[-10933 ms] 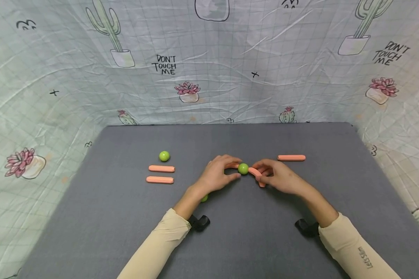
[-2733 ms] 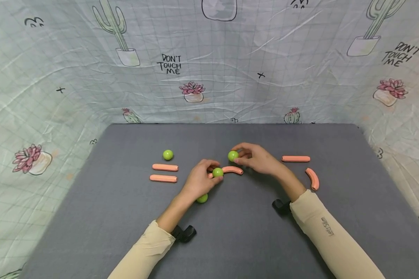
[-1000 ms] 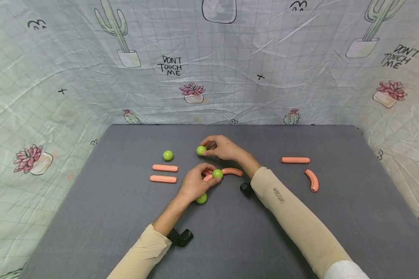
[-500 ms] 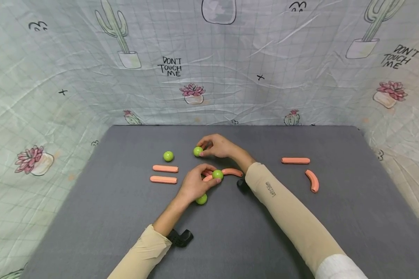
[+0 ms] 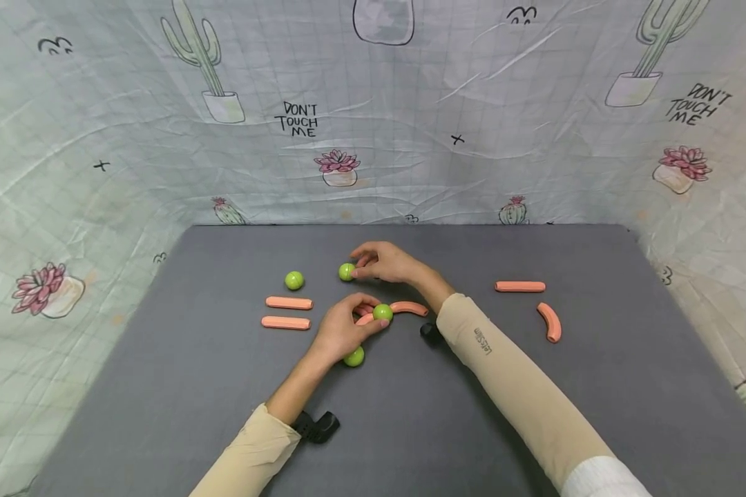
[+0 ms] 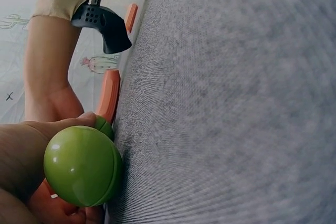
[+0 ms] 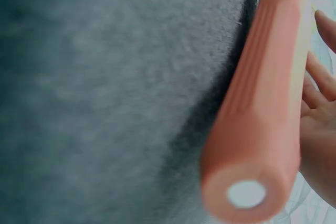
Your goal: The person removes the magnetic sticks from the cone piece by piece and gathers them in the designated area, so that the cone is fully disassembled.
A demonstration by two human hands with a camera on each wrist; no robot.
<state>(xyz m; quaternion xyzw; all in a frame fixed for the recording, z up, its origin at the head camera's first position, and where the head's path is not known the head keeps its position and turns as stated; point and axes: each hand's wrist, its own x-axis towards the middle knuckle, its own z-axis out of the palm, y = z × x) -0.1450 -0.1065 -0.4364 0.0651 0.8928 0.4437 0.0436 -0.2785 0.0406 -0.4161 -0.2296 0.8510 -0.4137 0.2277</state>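
Note:
In the head view my left hand [image 5: 340,333] pinches a glossy green ball [image 5: 383,313] between thumb and fingers. An orange curved tube [image 5: 410,308] joins its right side, and another orange tube [image 5: 365,319] shows partly under the fingers at its left. Farther back, my right hand [image 5: 385,262] is beside a second green ball [image 5: 347,272], fingers parted, thumb tip at or very near it. A third green ball [image 5: 354,356] sits by my left wrist, large in the left wrist view. The right wrist view shows an orange tube [image 7: 257,103] with a hollow end.
On the grey table [image 5: 472,428], two straight orange tubes [image 5: 289,302] lie at left, below another green ball [image 5: 294,280]. At right are a straight tube [image 5: 519,286] and a curved tube [image 5: 549,322]. A patterned cloth [image 5: 410,172] hangs behind.
Earlier both hands were at the ball with tubes; a curved tube then appeared at right. My right hand carried a green ball leftward, and its fingers have now drawn slightly away. My left hand stays put.

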